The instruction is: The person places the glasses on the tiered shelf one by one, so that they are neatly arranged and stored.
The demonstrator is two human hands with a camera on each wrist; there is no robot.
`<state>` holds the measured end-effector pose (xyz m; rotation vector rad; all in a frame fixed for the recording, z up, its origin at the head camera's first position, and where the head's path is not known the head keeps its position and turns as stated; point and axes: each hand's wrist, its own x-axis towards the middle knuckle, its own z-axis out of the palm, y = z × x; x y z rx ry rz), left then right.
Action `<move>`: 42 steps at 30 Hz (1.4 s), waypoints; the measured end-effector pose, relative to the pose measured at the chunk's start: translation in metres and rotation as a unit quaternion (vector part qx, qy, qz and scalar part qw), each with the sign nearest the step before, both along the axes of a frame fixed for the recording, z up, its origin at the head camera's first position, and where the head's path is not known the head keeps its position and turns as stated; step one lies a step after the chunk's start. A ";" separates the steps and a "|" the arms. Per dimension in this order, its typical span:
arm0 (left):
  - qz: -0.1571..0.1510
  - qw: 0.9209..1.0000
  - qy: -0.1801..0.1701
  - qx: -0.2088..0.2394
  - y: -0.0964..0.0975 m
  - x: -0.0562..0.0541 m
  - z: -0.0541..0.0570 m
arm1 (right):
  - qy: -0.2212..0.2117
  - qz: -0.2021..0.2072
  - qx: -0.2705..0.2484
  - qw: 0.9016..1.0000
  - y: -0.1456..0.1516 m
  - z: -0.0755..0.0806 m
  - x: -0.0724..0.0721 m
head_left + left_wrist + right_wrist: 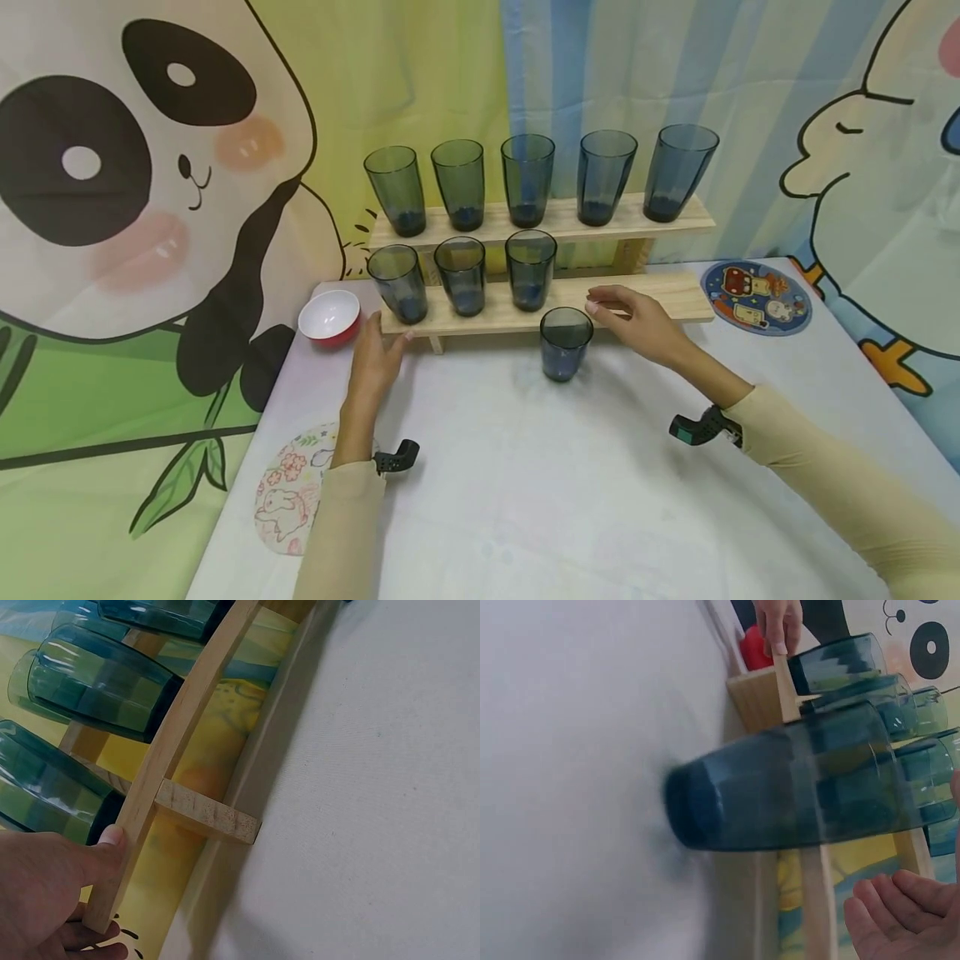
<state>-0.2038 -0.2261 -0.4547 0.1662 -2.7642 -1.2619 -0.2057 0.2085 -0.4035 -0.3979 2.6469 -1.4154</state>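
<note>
A wooden two-tier rack carries blue-grey drinking glasses; several line the upper shelf and three stand on the left half of the lower shelf. My left hand grips the left end of the lower shelf, thumb on top and fingers beneath, as the left wrist view shows. One more glass stands upright on the white cloth in front of the rack. Just right of its rim is my right hand, fingers loosely bent and holding nothing. The right wrist view shows a gap between that hand and the glass.
A red bowl with a white inside sits left of the rack. Near the left forearm lies a round floral mat, partly covered by the arm. A dark blue patterned round mat lies right of the rack. Printed curtains hang behind.
</note>
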 end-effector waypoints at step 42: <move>0.000 1.000 -0.007 0.000 -0.002 -0.001 -0.002 | 0.108 -0.085 -0.103 0.985 -0.050 -0.078 0.036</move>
